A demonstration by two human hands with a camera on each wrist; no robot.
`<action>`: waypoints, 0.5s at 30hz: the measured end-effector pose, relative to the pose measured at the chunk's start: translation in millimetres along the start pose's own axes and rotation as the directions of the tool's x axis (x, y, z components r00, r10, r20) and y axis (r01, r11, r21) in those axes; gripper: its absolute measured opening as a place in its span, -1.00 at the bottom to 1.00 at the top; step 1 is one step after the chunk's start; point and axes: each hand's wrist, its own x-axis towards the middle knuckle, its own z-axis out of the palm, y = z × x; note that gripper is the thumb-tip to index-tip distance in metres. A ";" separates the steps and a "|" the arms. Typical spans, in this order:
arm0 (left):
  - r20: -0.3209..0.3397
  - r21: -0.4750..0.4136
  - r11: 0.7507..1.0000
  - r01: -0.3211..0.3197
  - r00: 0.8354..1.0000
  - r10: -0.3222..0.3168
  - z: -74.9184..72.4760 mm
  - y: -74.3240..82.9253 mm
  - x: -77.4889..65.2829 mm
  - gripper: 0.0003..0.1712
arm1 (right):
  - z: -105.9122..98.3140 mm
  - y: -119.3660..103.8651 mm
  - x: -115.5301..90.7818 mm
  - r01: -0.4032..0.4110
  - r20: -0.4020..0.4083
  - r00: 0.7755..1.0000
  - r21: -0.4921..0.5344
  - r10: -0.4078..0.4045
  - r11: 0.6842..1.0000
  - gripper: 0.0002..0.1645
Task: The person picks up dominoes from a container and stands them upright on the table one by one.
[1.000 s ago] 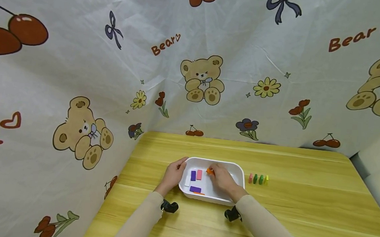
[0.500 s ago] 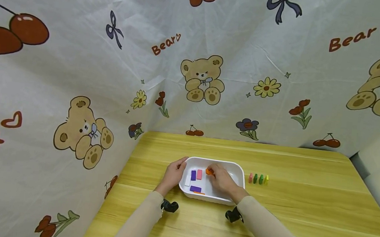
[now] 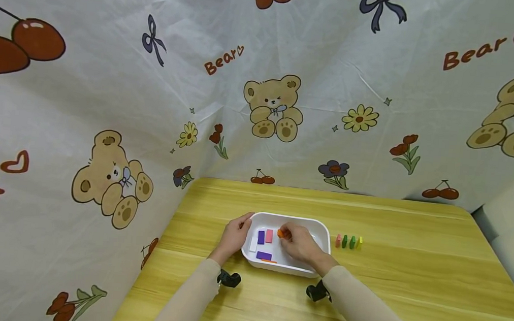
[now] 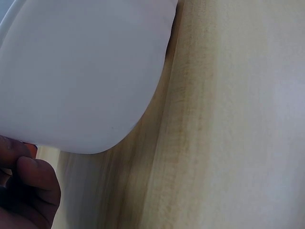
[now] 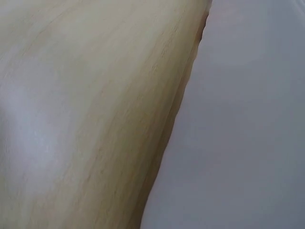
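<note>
Orange block (image 3: 280, 233) pinched inside a white tray (image 3: 281, 268)

Holds the orange block near the tray's far wall, pinched between thumb and fingers of the right hand (image 3: 298, 240). Steadies the tray's left end with the left hand (image 3: 235, 236), curled at the rim. Seems to be handling one block at a time; impossible to say whether lifting or setting down. Probably calls next for a light, exact pinch, kept clear of the pink block (image 3: 269, 236) just to the left, with the tray held still.

Of smooth, faintly shiny material, apparently plastic: an oblong tray with rounded corners and a wavy lower edge. Also inside: two purple blocks (image 3: 264, 256), a white block (image 3: 253, 245) and a thin orange strip (image 3: 269, 261) by the near wall, all straight-sided. Just beyond the tray's right end: four slim blocks (image 3: 352, 242) on edge in a row, reddish-pink, two green, yellow. Beneath everything: a yellow table (image 3: 393, 284) with streaky wood grain.
</note>
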 end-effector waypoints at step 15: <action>-0.005 0.014 1.000 -0.007 1.000 0.007 0.5 0.5 -1.5 -0.54 | -16.2 0.0 -4.7 0.023 -0.004 1.000 0.035 -0.023 0.999 -0.79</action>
